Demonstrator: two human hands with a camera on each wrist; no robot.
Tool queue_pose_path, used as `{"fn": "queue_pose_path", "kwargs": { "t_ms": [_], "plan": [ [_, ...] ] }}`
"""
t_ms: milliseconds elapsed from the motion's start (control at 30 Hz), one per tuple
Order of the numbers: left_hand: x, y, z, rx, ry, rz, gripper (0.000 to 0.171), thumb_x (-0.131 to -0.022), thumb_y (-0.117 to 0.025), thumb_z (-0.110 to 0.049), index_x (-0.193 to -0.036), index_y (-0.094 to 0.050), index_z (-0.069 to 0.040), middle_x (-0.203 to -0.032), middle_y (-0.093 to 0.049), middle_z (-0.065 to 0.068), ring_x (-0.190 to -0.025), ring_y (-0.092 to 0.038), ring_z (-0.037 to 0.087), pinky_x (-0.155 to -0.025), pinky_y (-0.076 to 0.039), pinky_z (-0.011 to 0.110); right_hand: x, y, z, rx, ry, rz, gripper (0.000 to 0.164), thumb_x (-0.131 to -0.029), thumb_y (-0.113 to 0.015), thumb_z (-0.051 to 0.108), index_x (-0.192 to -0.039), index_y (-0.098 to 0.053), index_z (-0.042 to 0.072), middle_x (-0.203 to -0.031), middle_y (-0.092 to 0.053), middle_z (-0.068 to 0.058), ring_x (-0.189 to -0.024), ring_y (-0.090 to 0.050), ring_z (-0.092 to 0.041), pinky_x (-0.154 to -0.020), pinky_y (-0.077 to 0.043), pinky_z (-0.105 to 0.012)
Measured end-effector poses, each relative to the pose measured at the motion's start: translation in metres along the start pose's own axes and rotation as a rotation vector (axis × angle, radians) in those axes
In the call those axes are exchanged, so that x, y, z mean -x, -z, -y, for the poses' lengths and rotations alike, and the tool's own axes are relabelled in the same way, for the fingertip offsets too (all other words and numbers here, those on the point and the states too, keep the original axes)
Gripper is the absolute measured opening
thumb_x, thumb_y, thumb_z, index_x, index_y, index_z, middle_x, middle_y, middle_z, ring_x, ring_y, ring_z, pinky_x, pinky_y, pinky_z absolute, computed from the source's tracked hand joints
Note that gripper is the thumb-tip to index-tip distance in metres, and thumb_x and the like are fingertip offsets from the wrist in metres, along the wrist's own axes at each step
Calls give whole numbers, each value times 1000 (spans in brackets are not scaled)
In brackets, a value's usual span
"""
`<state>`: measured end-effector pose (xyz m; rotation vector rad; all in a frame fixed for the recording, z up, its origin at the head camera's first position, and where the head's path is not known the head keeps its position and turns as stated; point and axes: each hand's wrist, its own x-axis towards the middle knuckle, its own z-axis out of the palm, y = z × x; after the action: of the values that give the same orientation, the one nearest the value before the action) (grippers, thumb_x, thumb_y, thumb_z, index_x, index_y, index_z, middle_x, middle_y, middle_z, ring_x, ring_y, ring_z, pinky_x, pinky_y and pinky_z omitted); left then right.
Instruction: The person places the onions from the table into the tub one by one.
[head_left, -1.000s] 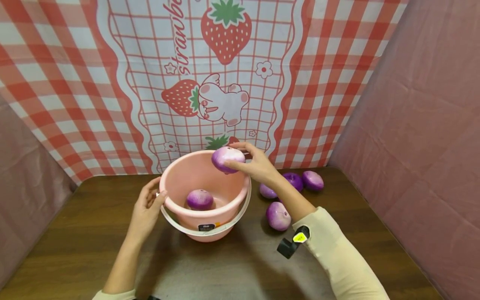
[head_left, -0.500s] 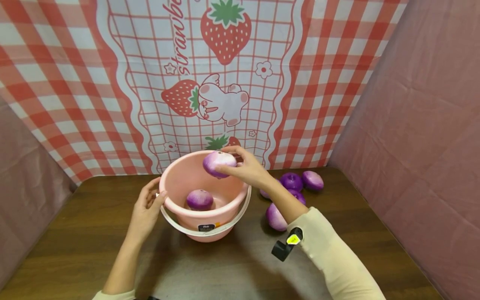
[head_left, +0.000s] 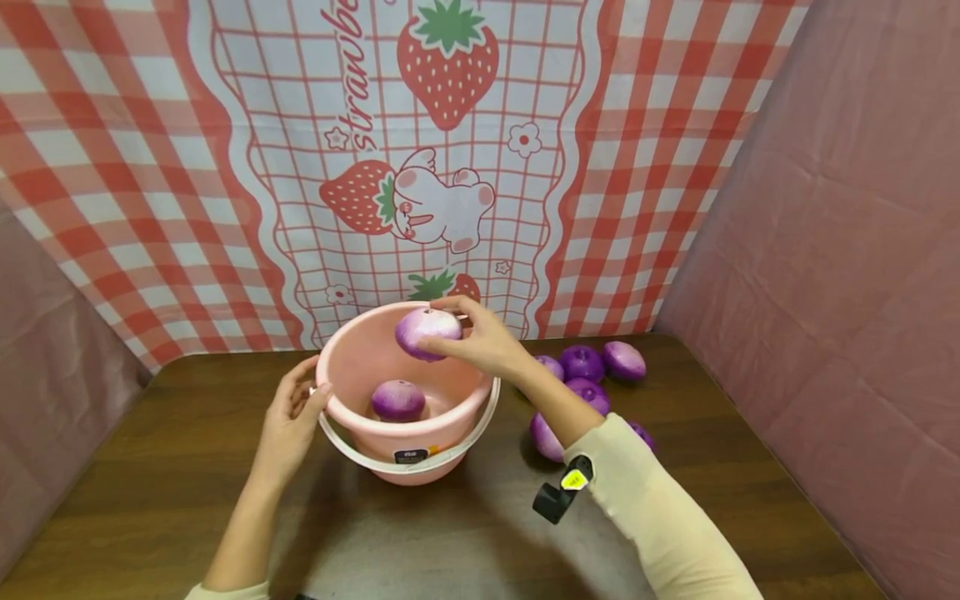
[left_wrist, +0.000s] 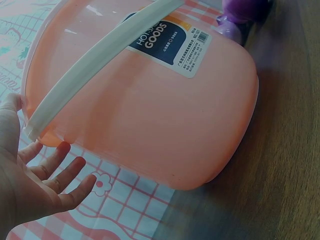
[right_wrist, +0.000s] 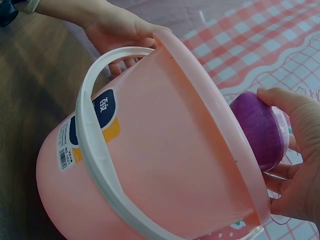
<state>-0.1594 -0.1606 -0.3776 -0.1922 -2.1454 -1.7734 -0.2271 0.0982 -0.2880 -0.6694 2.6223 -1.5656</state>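
Observation:
A pink bucket [head_left: 420, 429] with a white handle [head_left: 450, 457] stands upright on the table. My left hand [head_left: 295, 408] holds its left rim, thumb on the edge; in the left wrist view the fingers [left_wrist: 62, 172] curl below the handle's end. Over the bucket's opening, my right hand [head_left: 483, 337] grips a purple-and-white onion [head_left: 427, 333] between thumb and fingers. The right wrist view shows this onion [right_wrist: 257, 130] just past the rim. Another onion [head_left: 398, 401] lies on the bucket's bottom.
Several more onions [head_left: 582, 364] lie on the brown wooden table [head_left: 420, 542], right of the bucket, partly hidden by my right forearm. A red-checked strawberry cloth [head_left: 622, 208] hangs behind, and a pink cloth wall [head_left: 817, 292] stands at the right.
My right hand has moved left and slightly down with the onion, from the right rim to over the bucket's opening. The left hand keeps its hold on the rim.

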Motion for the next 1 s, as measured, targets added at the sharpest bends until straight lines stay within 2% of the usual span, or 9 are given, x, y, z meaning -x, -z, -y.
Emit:
{"fn": "queue_pose_path", "kwargs": {
  "t_ms": [367,667,767,1000],
  "plan": [
    [1,1,1,-7,0,0,45,-95,-50,-9,-138,-40,-4,-100,-59,-17,-90,-56,-7,-78,-45,9,-3,-12,-1,142,65,9,58,-74,-78,32,-125,-55,14,-118,-59,-2,-104,-56,-17,-87,-48,-30],
    [0,0,2,-36,11,0,44,-96,-49,-11,-138,-39,-4,-106,-58,1,-90,-56,-7,-79,-45,9,-9,-20,0,186,92,24,58,-71,-79,35,-122,-58,15,-117,-61,1,-104,-57,-12,-89,-47,-27],
    [0,0,1,-33,13,-2,44,-96,-50,-11,-138,-39,-5,-105,-59,0,-90,-56,-7,-79,-45,9,-12,-22,1,210,111,22,60,-71,-80,37,-122,-58,14,-118,-62,2,-106,-57,-11,-92,-46,-26],
    [0,0,0,-10,8,5,45,-95,-50,-9,-139,-39,-5,-97,-58,-18,-88,-56,-7,-77,-45,9,-18,-28,2,262,155,12,62,-69,-80,41,-122,-59,16,-117,-63,4,-105,-58,-9,-92,-45,-24]
  ]
}}
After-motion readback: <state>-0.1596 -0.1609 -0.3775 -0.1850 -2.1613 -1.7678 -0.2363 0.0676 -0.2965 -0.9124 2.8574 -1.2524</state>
